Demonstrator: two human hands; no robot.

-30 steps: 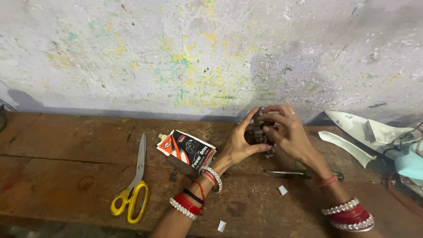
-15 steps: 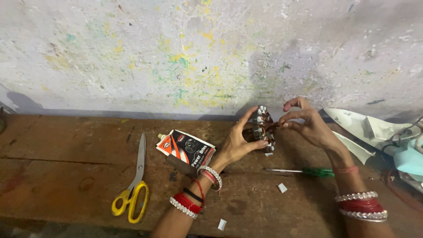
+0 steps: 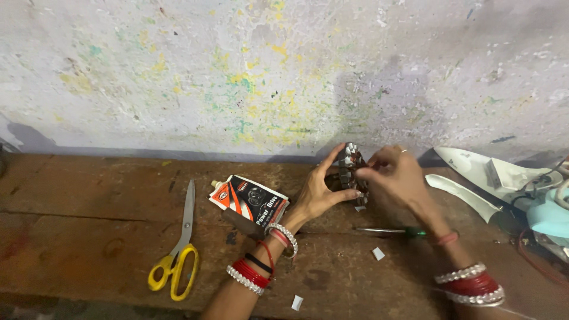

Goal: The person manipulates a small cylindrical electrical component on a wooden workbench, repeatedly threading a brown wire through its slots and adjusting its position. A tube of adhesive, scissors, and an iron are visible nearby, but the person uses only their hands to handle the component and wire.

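Both of your hands meet on one small round metal part with toothed silver plates and dark reddish winding (image 3: pixel 351 172), held in the air just in front of the paint-speckled wall (image 3: pixel 255 77) and above the back edge of the worn wooden bench (image 3: pixel 89 195). Your left hand (image 3: pixel 318 191) has its thumb and fingers curled around the part's left side and underside, closed firmly on it. Your right hand (image 3: pixel 396 176) is pinched at the part's right edge; whether those fingertips grip a wire or only the rim, you cannot tell from here.

To do this well, keep the left grip steady and let only the right fingertips work, close to the winding, so the part does not twist.

Below your right wrist lies a thin screwdriver with a green handle (image 3: pixel 394 232). Small white scraps (image 3: pixel 377 253) dot the wood near it. Just beside your left wrist sits an open cardboard box printed in black, red and white (image 3: pixel 249 203), and well to its left yellow-handled scissors (image 3: pixel 176 249). White plastic casing pieces (image 3: pixel 492 172) rest at the far right.
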